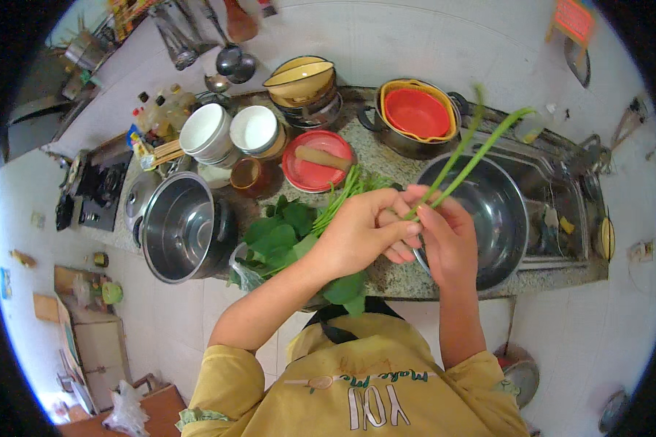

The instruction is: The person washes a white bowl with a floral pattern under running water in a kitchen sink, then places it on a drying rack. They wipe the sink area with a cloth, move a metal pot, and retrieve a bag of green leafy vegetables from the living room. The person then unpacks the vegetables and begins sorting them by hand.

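My left hand (364, 227) and my right hand (450, 237) meet over the counter, both closed on long green stems (477, 154). The stems slant up and to the right from between my fingers. Broad green leaves (345, 293) hang below my left wrist; whether they join these stems is hidden. A heap of leafy greens (273, 237) lies beside my left forearm, with a bunch of thin stalks (337, 207) pointing away from me. Under and beyond my right hand sits a steel basin (514, 211).
A deep steel pot (149, 247) stands at the left. Behind are white bowls (202, 131), a brown jar (248, 175), a red plate (293, 175) bearing a wooden rod, and a dark pot (408, 144) with a red basket. The sink (561, 251) is right; the stove (102, 189) far left.
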Motion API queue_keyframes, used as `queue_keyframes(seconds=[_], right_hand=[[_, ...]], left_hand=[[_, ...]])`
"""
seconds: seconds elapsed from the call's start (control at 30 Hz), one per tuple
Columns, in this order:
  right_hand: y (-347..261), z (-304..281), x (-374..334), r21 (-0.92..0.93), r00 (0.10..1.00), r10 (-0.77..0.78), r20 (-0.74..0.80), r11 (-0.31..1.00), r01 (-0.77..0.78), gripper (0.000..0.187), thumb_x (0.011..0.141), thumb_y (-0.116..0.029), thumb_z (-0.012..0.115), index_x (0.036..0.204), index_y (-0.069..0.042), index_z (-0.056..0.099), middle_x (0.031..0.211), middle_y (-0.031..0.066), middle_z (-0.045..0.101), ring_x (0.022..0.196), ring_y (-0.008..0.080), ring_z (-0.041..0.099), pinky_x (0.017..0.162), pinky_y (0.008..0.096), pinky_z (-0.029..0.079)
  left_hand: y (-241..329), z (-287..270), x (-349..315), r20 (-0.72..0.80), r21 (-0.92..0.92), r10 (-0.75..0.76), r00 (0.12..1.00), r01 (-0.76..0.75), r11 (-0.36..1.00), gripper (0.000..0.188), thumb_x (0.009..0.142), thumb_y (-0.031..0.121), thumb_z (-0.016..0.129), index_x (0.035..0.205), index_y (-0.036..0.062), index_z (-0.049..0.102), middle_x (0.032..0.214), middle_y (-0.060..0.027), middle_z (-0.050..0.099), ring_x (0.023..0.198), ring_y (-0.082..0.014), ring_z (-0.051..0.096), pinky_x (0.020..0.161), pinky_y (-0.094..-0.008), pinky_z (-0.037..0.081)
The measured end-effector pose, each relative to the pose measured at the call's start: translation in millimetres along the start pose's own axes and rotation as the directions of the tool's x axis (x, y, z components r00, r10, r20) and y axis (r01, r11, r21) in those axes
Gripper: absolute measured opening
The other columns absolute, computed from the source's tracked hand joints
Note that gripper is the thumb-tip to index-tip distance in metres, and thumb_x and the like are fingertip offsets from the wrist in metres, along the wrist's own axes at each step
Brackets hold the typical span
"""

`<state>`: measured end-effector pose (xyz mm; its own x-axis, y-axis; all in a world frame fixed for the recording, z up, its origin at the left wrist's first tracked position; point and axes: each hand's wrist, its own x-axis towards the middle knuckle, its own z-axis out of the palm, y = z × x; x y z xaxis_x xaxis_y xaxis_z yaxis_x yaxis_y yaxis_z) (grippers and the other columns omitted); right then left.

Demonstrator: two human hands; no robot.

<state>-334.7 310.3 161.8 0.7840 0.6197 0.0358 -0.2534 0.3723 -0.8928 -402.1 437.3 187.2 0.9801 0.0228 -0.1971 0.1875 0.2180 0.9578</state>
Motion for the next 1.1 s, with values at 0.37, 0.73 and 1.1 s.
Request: queue_keyframes(seconds=[0.37,0.73,1.1], right_hand=[[-21,-29,-18,-0.022,0.918,-0.112,-0.38,0.993,0.112,0.014,0.083,-0.014,0.051,0.086,-0.001,0.054,0.067,0.0022,0.052,0.056,0.0101,0.047,0.053,0.0218,0.038],[-96,-110,-44,0.039,0.885,-0.131,-0.446,0.985,0.166,0.014,0.088,-0.015,0.042,0.093,-0.005,0.05,0.071,-0.002,0.044,0.042,0.0005,0.024,0.035,0.0157,0.017],[-160,-253,-47,0.018,0.919,-0.084,-0.385,0.995,0.098,0.013,0.087,-0.017,0.045,0.09,-0.006,0.051,0.066,-0.0025,0.047,0.038,-0.0005,0.021,0.032,0.0163,0.014]], left_hand=[[-25,-20,-3,0.219,0.18,0.045,0.975,-0.086,0.98,0.018,0.08,0.005,0.053,0.097,-0.0009,0.057,0.084,-0.0098,0.062,0.079,-0.0123,0.058,0.07,-0.0245,0.046],[-39,17,18,0.277,-0.449,0.055,0.959,0.079,0.89,0.032,0.084,0.022,0.051,0.103,-0.0037,0.052,0.099,-0.0062,0.057,0.087,-0.0095,0.053,0.074,-0.0234,0.043],[-45,162,77,0.063,-0.473,0.097,0.993,-0.056,0.88,0.038,0.081,0.008,0.052,0.115,-0.0065,0.043,0.106,-0.0118,0.055,0.093,-0.0152,0.055,0.081,-0.0267,0.043]])
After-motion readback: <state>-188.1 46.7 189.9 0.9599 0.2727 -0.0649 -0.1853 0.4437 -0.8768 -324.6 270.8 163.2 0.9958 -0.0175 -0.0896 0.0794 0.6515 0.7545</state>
